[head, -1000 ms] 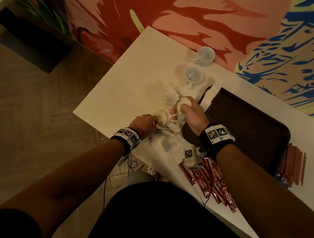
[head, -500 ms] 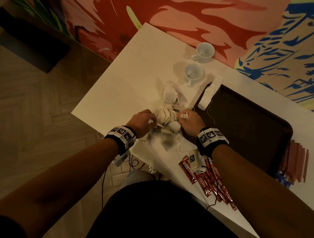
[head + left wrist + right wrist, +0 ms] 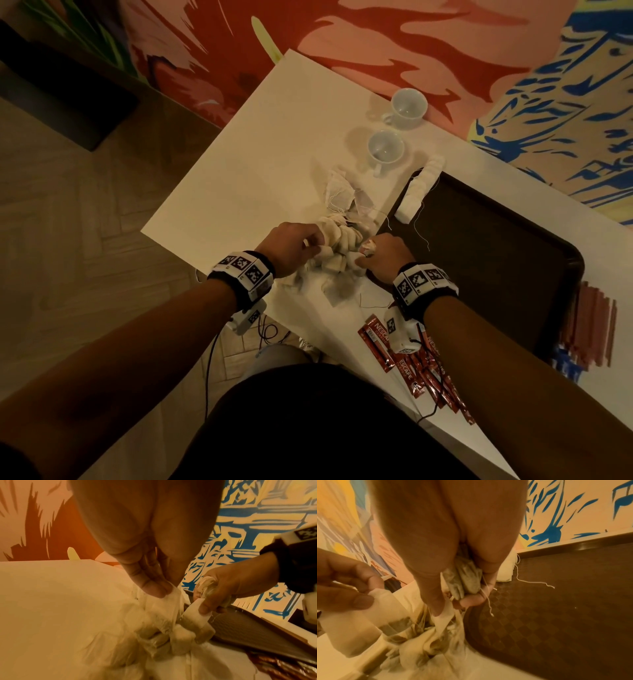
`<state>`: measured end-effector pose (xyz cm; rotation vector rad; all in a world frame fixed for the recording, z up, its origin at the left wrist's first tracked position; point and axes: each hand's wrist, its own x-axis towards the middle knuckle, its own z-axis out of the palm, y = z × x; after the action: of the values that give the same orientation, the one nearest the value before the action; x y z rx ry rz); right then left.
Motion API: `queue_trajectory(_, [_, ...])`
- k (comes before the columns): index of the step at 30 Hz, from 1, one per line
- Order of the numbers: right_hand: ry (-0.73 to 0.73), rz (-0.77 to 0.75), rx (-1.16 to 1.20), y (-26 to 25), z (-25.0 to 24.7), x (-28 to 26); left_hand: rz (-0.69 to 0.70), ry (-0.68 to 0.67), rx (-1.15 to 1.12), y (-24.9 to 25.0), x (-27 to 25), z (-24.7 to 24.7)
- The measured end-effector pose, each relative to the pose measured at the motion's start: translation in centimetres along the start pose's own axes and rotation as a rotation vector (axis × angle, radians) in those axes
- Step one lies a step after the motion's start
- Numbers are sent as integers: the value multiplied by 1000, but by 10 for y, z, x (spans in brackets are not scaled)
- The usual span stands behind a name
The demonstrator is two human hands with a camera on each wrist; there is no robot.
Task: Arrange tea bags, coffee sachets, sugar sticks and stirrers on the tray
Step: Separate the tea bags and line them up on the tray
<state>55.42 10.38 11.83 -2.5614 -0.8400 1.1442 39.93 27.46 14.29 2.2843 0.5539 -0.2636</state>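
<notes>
— Looking down from the head view, we see tangled tea bags point(image 3: 337, 250) heaped on the white table point(image 3: 239, 178) beside the brown tray point(image 3: 496, 246).
— Left-wrist view: our left hand point(image 3: 150, 577) pinches one bag's paper.
— Right-wrist view: our right hand point(image 3: 458, 574) clutches several bags, strings dangling over the tray's edge.

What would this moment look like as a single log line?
left hand: pinches tea bag from pile | right hand: grips bunched tea bags | tray: one row of tea bags | coffee sachets: on table
</notes>
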Motion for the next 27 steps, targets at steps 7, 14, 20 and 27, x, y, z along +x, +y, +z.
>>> queue_trajectory(7, [8,-199,-18,-22,-30,-24,100,41,-64,18,3,-19])
queue_trajectory(14, [20,-313,44,-44,-57,-44,178,-174,-66,40,9,-35])
queue_trajectory(20, [37,-306,64,-53,-70,-45,176,-230,-4,50,17,-45])
queue_trajectory(27, [65,-394,171,-61,-85,-52,109,-195,-140,55,17,-52])
